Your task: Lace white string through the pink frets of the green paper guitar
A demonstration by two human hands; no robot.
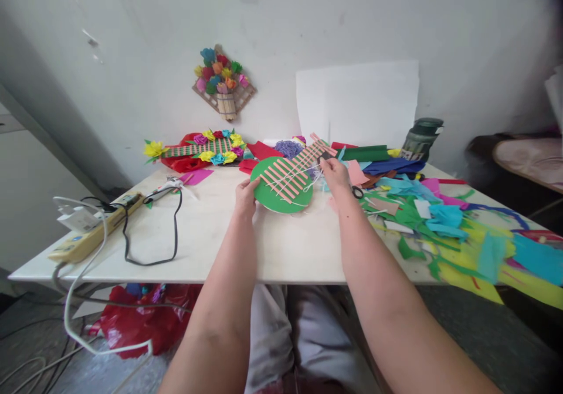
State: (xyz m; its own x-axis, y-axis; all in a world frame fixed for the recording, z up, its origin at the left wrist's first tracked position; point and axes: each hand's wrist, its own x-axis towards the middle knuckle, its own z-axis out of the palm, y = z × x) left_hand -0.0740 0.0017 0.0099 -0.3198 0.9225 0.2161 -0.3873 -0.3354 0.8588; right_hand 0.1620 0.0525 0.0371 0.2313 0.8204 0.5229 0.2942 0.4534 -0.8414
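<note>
A green paper disc [281, 193] with several wooden sticks glued across it is tilted above the white table [211, 241]. My left hand [245, 197] grips the disc's left edge, fingers closed on it. My right hand [334, 174] is at the disc's right side, fingers pinched on a thin white thread [308, 177] that runs across the sticks. A longer ladder of sticks [314, 150] extends up and to the right from the disc.
A heap of coloured paper scraps [440, 224] covers the table's right side. A glue gun [165, 190], its black cord and a power strip [94, 233] lie at the left. A flower-decorated stick craft [202, 148] sits at the back; another [224, 83] hangs on the wall. A dark jar [422, 136] stands at the back right.
</note>
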